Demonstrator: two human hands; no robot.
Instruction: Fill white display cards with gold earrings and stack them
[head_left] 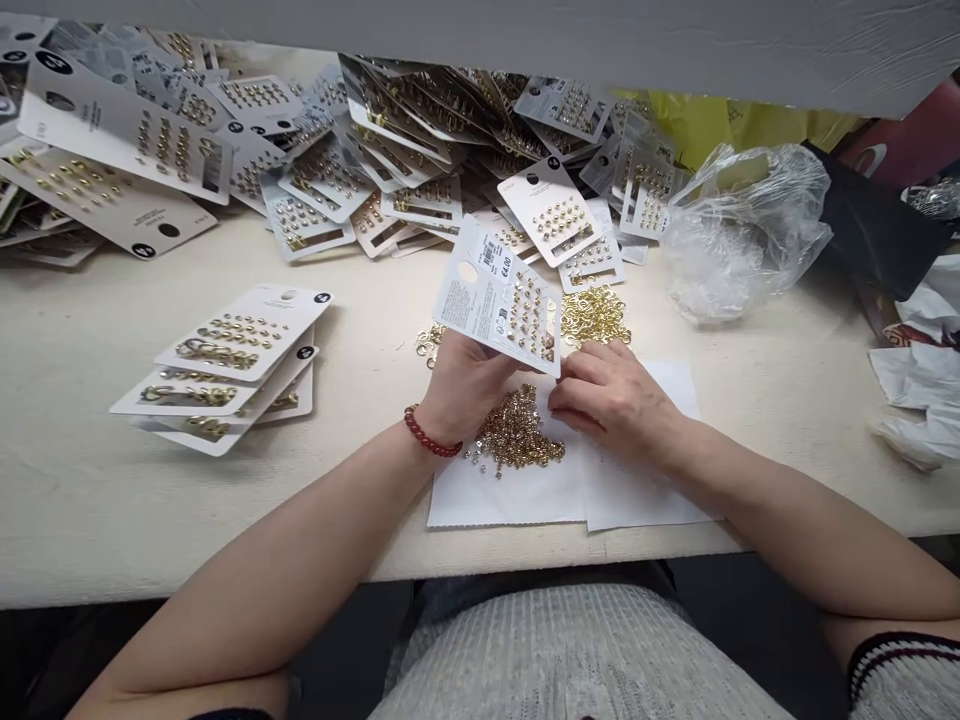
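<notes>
My left hand (pixel 472 385), with a red bead bracelet at the wrist, is closed on a white earring card (pixel 480 290). The card is tilted, its printed side with barcode and price facing up, and rows of small gold pieces run along it. My right hand (pixel 615 395) is at the card's lower right corner with its fingers curled together; what they hold, if anything, is hidden. Below the card, a heap of small gold studs (pixel 521 430) lies on white paper (pixel 510 505). Behind my right hand is a pile of gold rings (pixel 596 315).
A small stack of filled earring cards (pixel 232 350) lies at the left. Many more carded earrings (pixel 420 130) are heaped along the back. A crumpled clear plastic bag (pixel 742 230) sits at the back right, with crumpled white paper (pixel 919 400) near the right edge.
</notes>
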